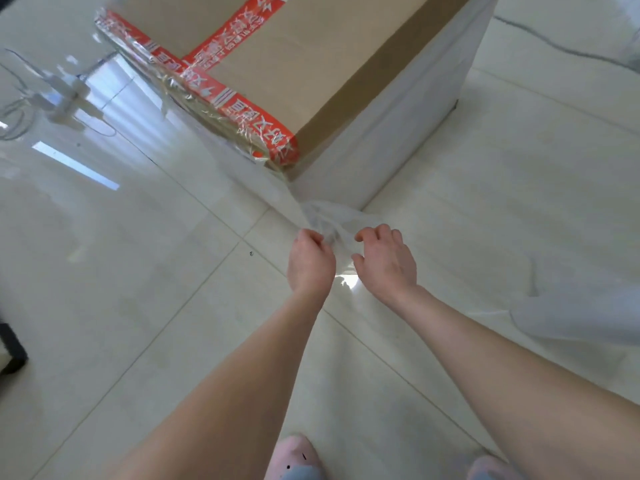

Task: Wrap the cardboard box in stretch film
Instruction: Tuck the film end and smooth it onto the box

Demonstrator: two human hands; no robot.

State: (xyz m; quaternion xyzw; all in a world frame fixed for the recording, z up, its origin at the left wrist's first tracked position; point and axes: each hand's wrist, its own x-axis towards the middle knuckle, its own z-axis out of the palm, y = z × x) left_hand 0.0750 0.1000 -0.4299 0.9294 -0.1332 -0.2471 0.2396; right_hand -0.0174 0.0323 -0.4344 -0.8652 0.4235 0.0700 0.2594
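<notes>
A large cardboard box (304, 57) with red printed tape stands on the tiled floor ahead of me. Clear stretch film (408, 109) covers its right side and its left top edge. From the box's near corner a sheet of film runs down toward me and bunches into a crumpled wad (332, 225). My left hand (310, 263) grips the left part of the wad with curled fingers. My right hand (388, 258) is beside it, fingers curled into the film's right part. Both hands sit just in front of the box's near corner.
Glossy pale floor tiles (138, 306) surround the box. A white power strip with cables (65, 98) lies at the far left. A dark object (12, 348) sits at the left edge. Loose film (540, 306) spreads over the floor at right. My slippers (298, 459) show at the bottom.
</notes>
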